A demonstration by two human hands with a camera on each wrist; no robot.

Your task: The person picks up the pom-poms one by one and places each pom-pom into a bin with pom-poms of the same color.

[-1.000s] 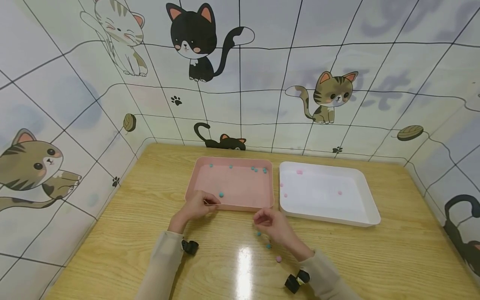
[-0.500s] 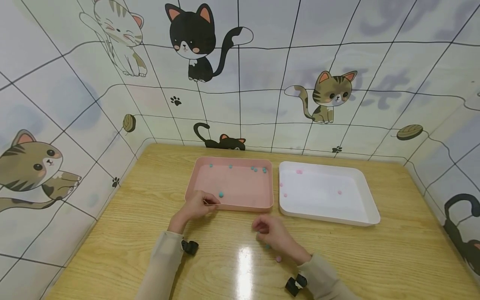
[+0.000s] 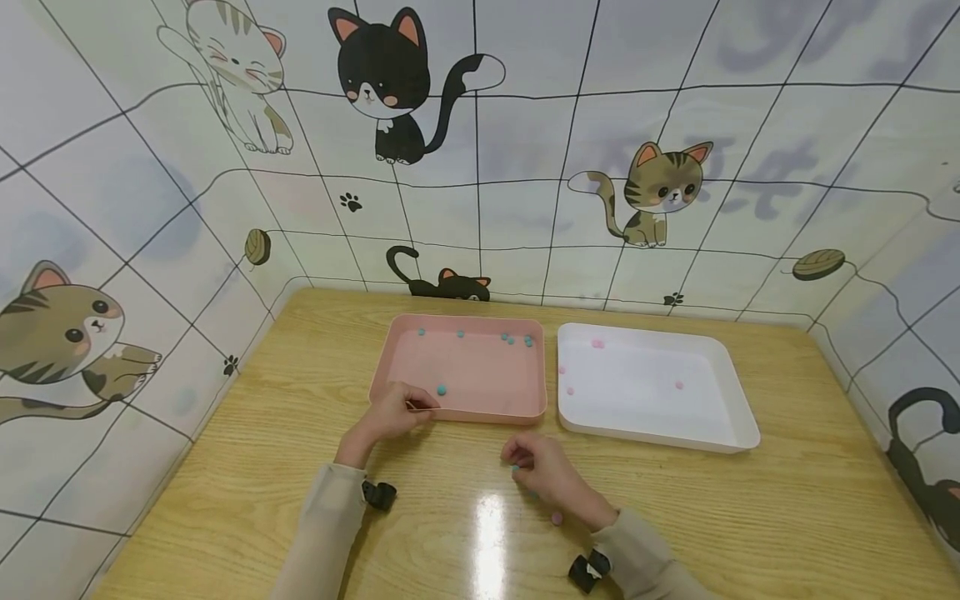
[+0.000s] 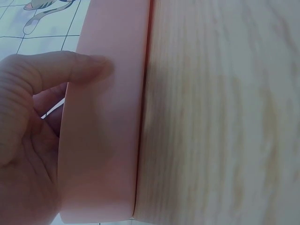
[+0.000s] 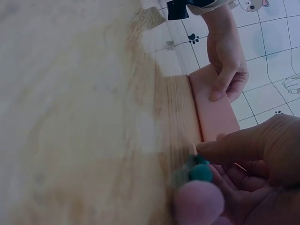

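My left hand (image 3: pixel 392 412) grips the front wall of the pink tray (image 3: pixel 480 367), its thumb (image 4: pixel 91 69) on the outer face and the other fingers behind the rim. Close in front of that tray, my right hand (image 3: pixel 553 473) is low at the table with thumb and fingers pinching a small teal ball (image 3: pixel 515 468). In the right wrist view another teal ball (image 5: pixel 200 172) sits just beside the fingertips, and a pink ball (image 5: pixel 199 202) lies nearer the camera. The head view shows this pink ball (image 3: pixel 557 518) by the right wrist.
Several teal balls lie in the pink tray, one larger (image 3: pixel 441 390) near its front. Right of it stands a white tray (image 3: pixel 660 417) with several pink balls, one (image 3: pixel 678 385) toward its right side. A cat-patterned wall covering (image 3: pixel 517 217) rises behind the wooden table (image 3: pixel 810 467).
My right hand has drawn back from the pink tray's front edge toward me and come down on the teal ball. My left hand has stayed on the tray wall.
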